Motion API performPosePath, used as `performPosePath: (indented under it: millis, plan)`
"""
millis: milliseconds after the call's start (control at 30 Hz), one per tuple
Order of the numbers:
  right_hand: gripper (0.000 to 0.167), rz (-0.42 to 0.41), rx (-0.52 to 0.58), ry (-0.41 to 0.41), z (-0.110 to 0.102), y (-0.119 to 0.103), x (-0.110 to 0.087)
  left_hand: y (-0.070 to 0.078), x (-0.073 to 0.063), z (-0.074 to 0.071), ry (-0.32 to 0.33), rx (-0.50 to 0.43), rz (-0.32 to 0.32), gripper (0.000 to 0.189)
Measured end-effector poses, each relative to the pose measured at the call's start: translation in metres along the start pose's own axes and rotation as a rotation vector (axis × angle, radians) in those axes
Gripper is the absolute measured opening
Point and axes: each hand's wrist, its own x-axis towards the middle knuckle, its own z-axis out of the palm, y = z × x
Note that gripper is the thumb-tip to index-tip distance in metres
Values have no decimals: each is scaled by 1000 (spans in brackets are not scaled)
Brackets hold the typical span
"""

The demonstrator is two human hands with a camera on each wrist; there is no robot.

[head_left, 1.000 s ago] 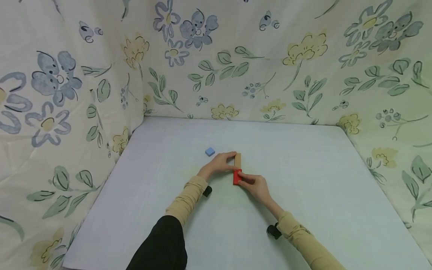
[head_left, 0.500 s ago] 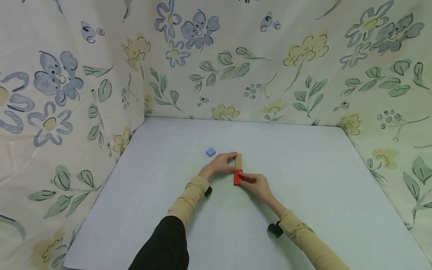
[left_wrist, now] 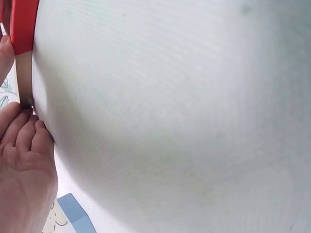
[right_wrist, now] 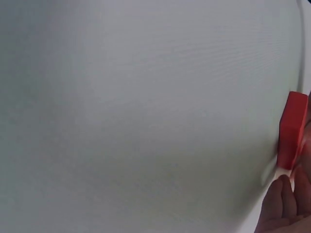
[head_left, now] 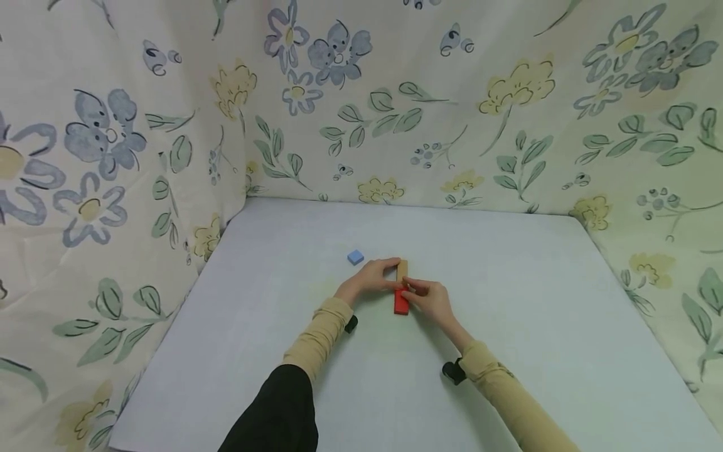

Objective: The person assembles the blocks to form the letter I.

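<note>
On the table lie a natural wood block point(head_left: 402, 269) and a red block point(head_left: 401, 305), end to end in a line away from me. My left hand point(head_left: 369, 277) holds the wood block from the left, fingertips at its far end and thumb near the joint. From the right, my right hand point(head_left: 433, 302) reaches the joint, its index fingertip over the wood block's near end and thumb at the red block's upper right. In the left wrist view the red block point(left_wrist: 23, 24) meets the wood block point(left_wrist: 24, 77). The right wrist view shows the red block point(right_wrist: 292, 128) beside the right fingers point(right_wrist: 273, 200).
A small blue block point(head_left: 355, 257) lies left of the wood block, behind my left hand. The white table point(head_left: 519, 301) reaches back to a flower-printed cloth point(head_left: 429, 125) that hangs around the back and sides.
My right hand has slid away from me, from the red block's right side up to the joint with the wood block. The left hand and the blocks keep their arrangement; the view has shifted slightly.
</note>
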Motion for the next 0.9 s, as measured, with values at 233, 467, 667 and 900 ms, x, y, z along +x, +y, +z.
performPosePath:
  millis: [233,467,667,900]
  plan:
    - [38,-21,2,-16,3,7,4,-2,2,3,1,20,8,71]
    - [36,-53,1,-29,1,7,7,-3,4,2,-4,39,7,72]
    - [36,-74,-1,-25,-1,7,6,-2,4,1,-8,35,12,72]
    - [35,-50,-8,-27,0,8,5,-1,0,2,0,20,26,71]
